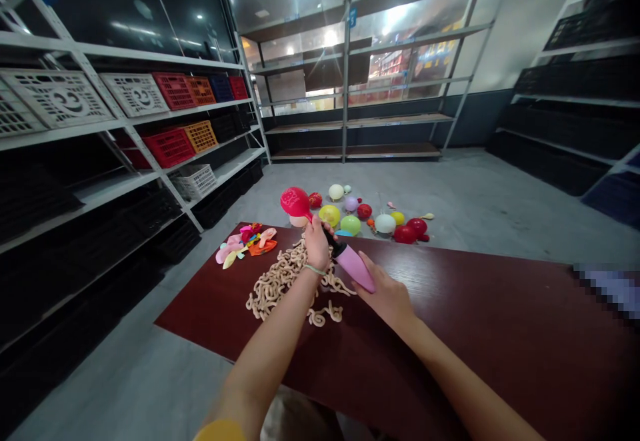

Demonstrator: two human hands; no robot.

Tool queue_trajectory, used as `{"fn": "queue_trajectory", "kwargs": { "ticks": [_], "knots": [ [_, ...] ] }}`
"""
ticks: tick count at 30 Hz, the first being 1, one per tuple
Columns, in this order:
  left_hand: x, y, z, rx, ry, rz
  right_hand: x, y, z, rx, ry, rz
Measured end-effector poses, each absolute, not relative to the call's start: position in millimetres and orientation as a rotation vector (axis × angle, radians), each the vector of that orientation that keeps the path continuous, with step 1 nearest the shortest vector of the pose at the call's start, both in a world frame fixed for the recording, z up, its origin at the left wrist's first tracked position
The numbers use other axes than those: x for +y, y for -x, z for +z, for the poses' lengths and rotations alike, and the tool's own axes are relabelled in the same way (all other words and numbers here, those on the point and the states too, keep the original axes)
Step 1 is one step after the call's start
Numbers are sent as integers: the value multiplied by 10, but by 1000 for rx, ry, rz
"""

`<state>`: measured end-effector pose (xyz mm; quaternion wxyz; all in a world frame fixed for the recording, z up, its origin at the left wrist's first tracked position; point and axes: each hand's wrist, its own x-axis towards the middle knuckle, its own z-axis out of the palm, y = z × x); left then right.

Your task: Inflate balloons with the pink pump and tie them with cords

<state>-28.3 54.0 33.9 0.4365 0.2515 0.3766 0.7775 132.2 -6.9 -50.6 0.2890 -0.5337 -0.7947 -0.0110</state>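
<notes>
My left hand [317, 244], with a thin band at the wrist, is closed around the neck of a partly inflated red balloon [295, 202], where it meets the black nozzle end of a hand pump. The pink barrel of this balloon pump [354, 268] slants down to the right, and my right hand [387, 293] grips its lower end. Under my left forearm a heap of beige, curly, rope-like pieces [277, 281] lies on the dark red table [450, 334]. Flat, uninflated balloons [263, 242] in several colours lie at the table's left far corner.
Beyond the table, inflated balloons [351, 225] in several colours rest on the grey floor [470, 194]. Shelves with plastic crates [173, 148] line the left side. A metal rack [345, 94] stands at the back, and another shelf [575, 101] is at right. A blurred patch covers the table's right edge.
</notes>
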Motion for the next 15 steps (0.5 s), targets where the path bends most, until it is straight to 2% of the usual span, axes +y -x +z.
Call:
{"fn": "queue_trajectory", "kwargs": {
  "ticks": [9,15],
  "knots": [
    [367,249,451,786,-648,1924,-81,-1327,-489,-2069,1250,153],
    [513,568,533,947,-534,2039,-65,-1349,-458,-2197,1129,139]
  ]
}}
